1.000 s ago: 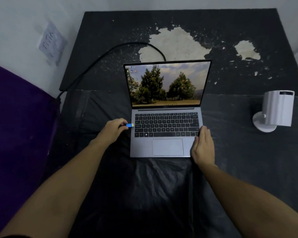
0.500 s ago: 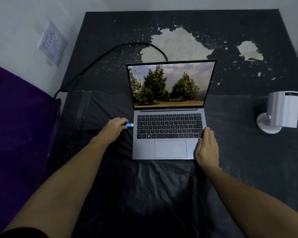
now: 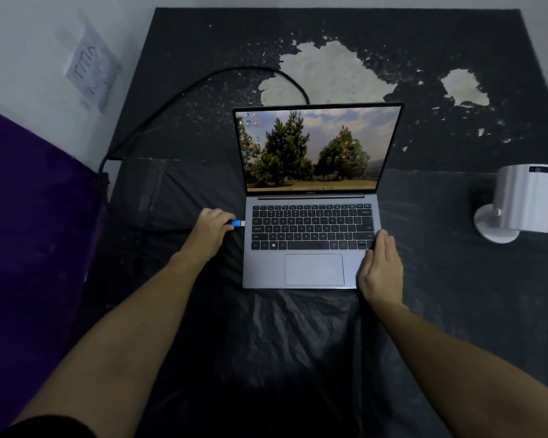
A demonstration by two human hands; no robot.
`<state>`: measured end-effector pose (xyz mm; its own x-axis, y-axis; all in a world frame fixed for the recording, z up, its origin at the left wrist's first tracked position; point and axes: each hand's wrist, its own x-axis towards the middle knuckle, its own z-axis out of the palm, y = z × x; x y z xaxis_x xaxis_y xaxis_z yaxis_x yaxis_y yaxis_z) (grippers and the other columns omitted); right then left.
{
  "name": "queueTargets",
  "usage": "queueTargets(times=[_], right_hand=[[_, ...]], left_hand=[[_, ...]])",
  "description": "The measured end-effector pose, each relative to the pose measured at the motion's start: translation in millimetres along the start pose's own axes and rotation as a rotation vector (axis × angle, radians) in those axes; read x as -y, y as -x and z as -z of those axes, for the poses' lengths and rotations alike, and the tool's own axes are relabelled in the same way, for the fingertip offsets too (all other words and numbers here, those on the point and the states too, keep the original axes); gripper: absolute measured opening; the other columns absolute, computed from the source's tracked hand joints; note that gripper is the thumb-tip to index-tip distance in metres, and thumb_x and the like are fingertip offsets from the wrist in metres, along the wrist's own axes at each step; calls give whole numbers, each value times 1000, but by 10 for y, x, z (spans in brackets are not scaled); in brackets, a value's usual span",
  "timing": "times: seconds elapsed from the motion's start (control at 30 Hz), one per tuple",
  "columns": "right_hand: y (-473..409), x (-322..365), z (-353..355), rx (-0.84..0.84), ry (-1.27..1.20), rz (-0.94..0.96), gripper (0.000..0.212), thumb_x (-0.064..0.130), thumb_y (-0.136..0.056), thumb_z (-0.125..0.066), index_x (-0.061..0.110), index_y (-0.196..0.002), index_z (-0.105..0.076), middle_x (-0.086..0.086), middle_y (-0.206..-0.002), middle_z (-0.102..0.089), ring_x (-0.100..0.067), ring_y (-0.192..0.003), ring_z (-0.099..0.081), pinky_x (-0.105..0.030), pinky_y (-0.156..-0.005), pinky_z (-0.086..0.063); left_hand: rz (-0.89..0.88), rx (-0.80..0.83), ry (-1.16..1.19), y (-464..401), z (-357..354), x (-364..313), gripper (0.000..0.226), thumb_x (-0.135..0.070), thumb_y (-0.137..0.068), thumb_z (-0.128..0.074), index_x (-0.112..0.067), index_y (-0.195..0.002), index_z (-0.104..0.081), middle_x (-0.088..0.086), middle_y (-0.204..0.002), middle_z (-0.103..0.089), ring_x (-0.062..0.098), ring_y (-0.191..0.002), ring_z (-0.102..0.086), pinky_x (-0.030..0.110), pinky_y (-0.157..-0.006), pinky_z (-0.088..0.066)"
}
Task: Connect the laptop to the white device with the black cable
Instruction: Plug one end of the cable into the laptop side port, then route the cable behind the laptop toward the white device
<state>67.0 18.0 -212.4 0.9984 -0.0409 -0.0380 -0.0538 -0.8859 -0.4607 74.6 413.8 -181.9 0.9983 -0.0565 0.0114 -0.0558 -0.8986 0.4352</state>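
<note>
An open grey laptop point(image 3: 314, 270) with trees on its screen sits in the middle of the dark surface. My left hand point(image 3: 211, 230) grips the blue plug point(image 3: 237, 223) of the black cable point(image 3: 178, 96), its gold tip just short of the laptop's left edge. The cable loops back behind the screen and off the left side. My right hand point(image 3: 381, 267) lies flat on the laptop's front right corner. The white device point(image 3: 519, 200), a cylinder on a round foot, stands at the right, apart from both hands.
A crumpled black plastic sheet point(image 3: 298, 343) covers the near part of the surface; the far part is black with pale worn patches point(image 3: 326, 74). A purple cloth point(image 3: 29, 216) lies at the left. A paper note point(image 3: 91, 69) hangs on the wall.
The view has shifted slightly, so laptop and device sit further right in frame. My left hand keeps the plug beside the laptop's left edge; my right hand stays on the corner.
</note>
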Motion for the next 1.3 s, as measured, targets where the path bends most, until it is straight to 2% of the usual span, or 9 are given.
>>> queueTargets(times=[0.2, 0.4, 0.63, 0.93, 1.2, 1.3], right_hand=[[-4, 2, 3, -5, 9, 14, 53, 21, -101, -30, -4, -149, -31, -24, -149, -43, -41, -138, -39, -49, -113, -35], [3, 19, 7, -17, 10, 11, 55, 21, -102, -31, -5, -150, -31, -24, -152, -40, -41, -142, -36, -47, -115, -32], [5, 7, -5, -1, 22, 5, 55, 20, -102, -32, -5, -151, -30, -25, -153, -38, -41, -143, -34, -47, -117, -30], [-16, 25, -10, 11, 32, -7, 55, 19, -102, -31, -6, -151, -30, -25, -152, -41, -41, -141, -36, -46, -116, -32], [27, 14, 0, 41, 17, -37, 54, 18, -102, -33, -6, -150, -32, -26, -151, -41, -41, -140, -37, -48, -115, -34], [15, 34, 93, 84, 35, -8, 50, 18, -101, -37, -3, -146, -35, -22, -145, -45, -40, -133, -43, -49, -108, -40]], left_hand=[[-2, -24, -6, -89, 8, -20, 19, 4, -87, -70, 4, -106, -71, 19, -100, -69, 38, -86, -57, 44, -82, -47], [7, -6, 12, -133, -1, -19, 20, -1, -89, -69, 0, -109, -71, 14, -105, -69, 33, -92, -56, 38, -86, -44], [-30, 19, 7, -178, 19, -13, 19, 2, -88, -69, 2, -107, -71, 16, -102, -69, 35, -88, -57, 37, -84, -44], [-62, 7, -22, -247, -19, -58, 21, 8, -83, -71, 5, -104, -71, 20, -96, -68, 38, -83, -58, 46, -80, -51], [7, 37, -44, -222, -82, -77, 20, 7, -83, -72, 5, -103, -72, 21, -97, -68, 40, -85, -58, 44, -80, -47], [90, 133, -121, -274, -18, -184, 23, -3, -91, -67, -1, -113, -70, 19, -108, -68, 39, -97, -57, 44, -87, -45]])
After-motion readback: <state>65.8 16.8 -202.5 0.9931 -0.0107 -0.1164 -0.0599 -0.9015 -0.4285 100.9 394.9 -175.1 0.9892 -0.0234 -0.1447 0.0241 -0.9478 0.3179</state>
